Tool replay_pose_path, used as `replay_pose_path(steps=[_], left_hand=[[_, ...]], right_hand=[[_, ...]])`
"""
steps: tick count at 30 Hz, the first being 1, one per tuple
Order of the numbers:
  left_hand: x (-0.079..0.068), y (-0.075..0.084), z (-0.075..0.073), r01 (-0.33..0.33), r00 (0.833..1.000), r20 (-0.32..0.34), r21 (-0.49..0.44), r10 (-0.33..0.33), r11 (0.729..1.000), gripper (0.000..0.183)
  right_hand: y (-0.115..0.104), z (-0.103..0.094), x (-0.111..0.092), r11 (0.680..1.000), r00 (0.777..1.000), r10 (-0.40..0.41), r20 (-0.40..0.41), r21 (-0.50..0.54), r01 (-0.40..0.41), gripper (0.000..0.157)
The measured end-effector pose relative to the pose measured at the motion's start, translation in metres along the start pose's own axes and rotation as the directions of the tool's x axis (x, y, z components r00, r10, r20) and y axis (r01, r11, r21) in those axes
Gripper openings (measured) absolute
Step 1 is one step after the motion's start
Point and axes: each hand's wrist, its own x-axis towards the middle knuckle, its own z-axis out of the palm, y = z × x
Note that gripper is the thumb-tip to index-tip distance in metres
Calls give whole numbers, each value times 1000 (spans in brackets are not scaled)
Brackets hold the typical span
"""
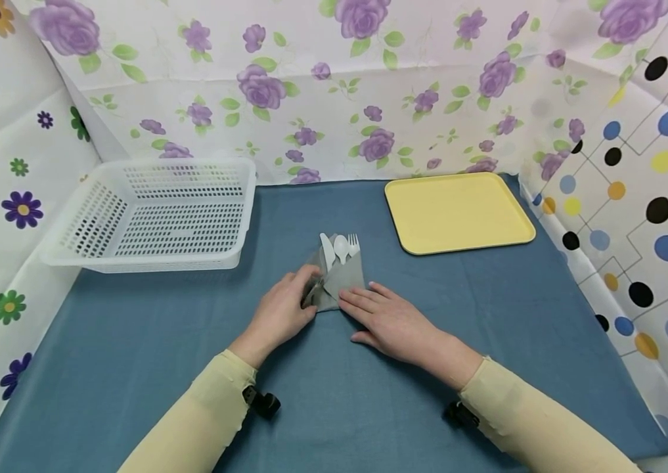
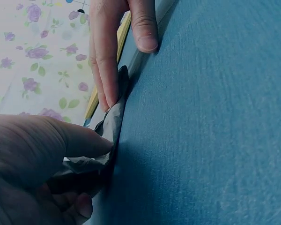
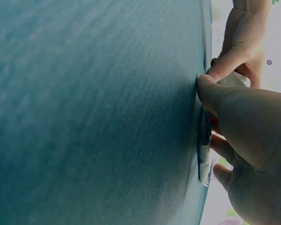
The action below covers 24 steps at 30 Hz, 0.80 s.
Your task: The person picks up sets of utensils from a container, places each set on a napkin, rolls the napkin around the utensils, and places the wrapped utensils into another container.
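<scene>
Left hand: the left hand (image 1: 283, 305) pinches the gathered left edge of the grey napkin (image 1: 348, 272) between thumb and curled fingers.
Right hand: the right hand (image 1: 395, 325) lies on the napkin's lower right part, its fingers extended and resting on the fold without clasping it; the thumb is off the napkin, just beside its lower edge.
Napkin: thin and matt, creased on the left, smoother on the right, folded into a flat pocket with slanting overlapping flaps; whether cloth or paper, I cannot tell. It lies under both hands.
Pocket contents: three smooth white utensils, plastic by their look, upper ends showing past the napkin's flaps: knife (image 1: 327, 251) at its left, spoon (image 1: 341, 247) in its middle, fork (image 1: 354, 245) with slim tines at its right.
Tablecloth: the blue tablecloth (image 1: 334, 381), finely woven with faint wrinkles, spreads beneath the napkin.
Basket: left of the napkin and farther back, a white plastic basket (image 1: 192, 261), rectangular with rounded corners, walls and floor pierced by rows of slots; its bare floor shows.
Tray: right of the napkin and farther back, a shallow yellow tray (image 1: 460, 213), smooth, round-cornered, with a dark outer edge; its plain surface is visible throughout.
Backdrop: behind the napkin hangs a rose-printed sheet (image 1: 310, 59), lightly creased.
</scene>
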Motion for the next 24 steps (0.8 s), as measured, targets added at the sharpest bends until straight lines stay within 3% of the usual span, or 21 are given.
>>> replay_pose_path(steps=[7, 11, 16, 21, 24], left_hand=[[2, 0, 1, 80, 997, 29, -87, -78, 993, 105], [3, 0, 1, 177, 984, 44, -145, -173, 973, 109], [5, -2, 1, 239, 971, 68, -221, -229, 946, 88], [4, -1, 0, 213, 976, 80, -212, -201, 954, 29], [3, 1, 0, 186, 982, 59, -201, -178, 962, 35]], right_hand=[[0, 0, 0, 1000, 1000, -3, -6, 3, 3, 66], [0, 0, 0, 1000, 1000, -8, -14, 4, 8, 66], [0, 0, 0, 1000, 1000, -11, -14, 1, 11, 66], [0, 0, 0, 1000, 1000, -8, -9, 5, 8, 66], [0, 0, 0, 1000, 1000, -6, -8, 6, 6, 67]])
